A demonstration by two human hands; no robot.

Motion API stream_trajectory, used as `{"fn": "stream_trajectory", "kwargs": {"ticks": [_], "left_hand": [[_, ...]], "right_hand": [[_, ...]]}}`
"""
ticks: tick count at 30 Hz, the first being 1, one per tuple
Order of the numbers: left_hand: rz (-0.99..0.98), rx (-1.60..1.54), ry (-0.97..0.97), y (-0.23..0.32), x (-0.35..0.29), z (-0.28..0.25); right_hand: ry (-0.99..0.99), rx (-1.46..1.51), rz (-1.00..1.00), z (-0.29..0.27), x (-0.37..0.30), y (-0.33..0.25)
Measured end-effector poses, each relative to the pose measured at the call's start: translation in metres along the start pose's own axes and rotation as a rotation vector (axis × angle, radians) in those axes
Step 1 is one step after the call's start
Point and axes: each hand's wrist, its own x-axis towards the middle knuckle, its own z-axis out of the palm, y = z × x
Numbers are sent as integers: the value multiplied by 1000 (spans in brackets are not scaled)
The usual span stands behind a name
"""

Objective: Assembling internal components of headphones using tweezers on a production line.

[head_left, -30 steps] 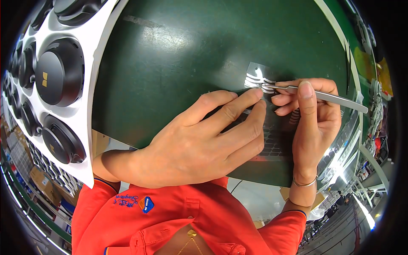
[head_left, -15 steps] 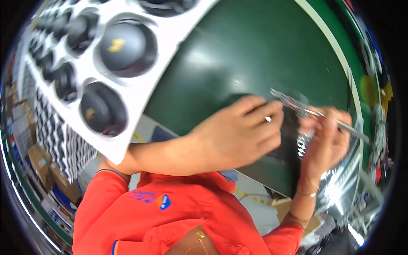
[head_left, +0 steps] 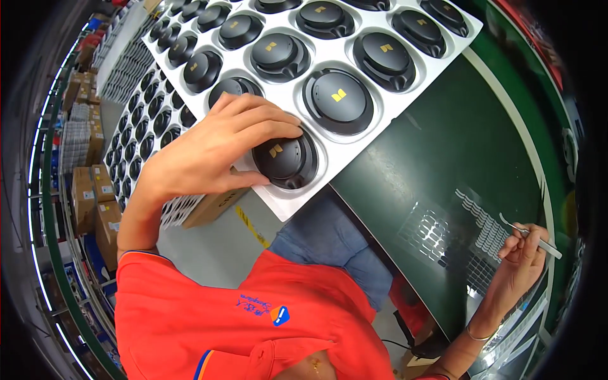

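My left hand [head_left: 218, 145] reaches over the near corner of a white moulded tray [head_left: 283, 206]. Its thumb and fingers are closed around the sides of a black round headphone ear cup [head_left: 278, 156] that sits in the corner pocket. The cup carries a small gold mark on its face. At the right, over the green table, my right hand [head_left: 522, 256] is closed on a pair of metal tweezers [head_left: 550, 248], whose thin curved tip points up and left. Just left of that hand lie clear sheets with rows of small labels [head_left: 487, 231].
Matching ear cups [head_left: 339, 98] fill the tray's other pockets. The tray overhangs the edge of the green table [head_left: 392, 158]. A lower tray of ear cups [head_left: 136, 130] stands to the left, with cardboard boxes [head_left: 88, 193] beyond. A pale rail [head_left: 522, 126] curves along the right.
My left hand has moved left, away from the right hand, onto the corner ear cup. The right hand has moved right with the tweezers. The view has shifted, showing more of the tray.
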Motion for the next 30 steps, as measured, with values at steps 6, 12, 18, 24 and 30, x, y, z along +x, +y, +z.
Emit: {"fn": "stream_trajectory", "kwargs": {"ticks": [6,12,18,24,30], "left_hand": [[55,229,-25,10,20,2],[65,158,-18,5,21,0],[6,-30,289,30,11,-5],[337,12,433,93,70,57],[363,457,231,114,99,97]], "right_hand": [[14,26,10,7,0,3],[-19,39,3,3,1,9],[-12,48,7,-3,-1,6],[48,23,-15,-6,6,-1],[60,75,-13,8,9,4]]}}
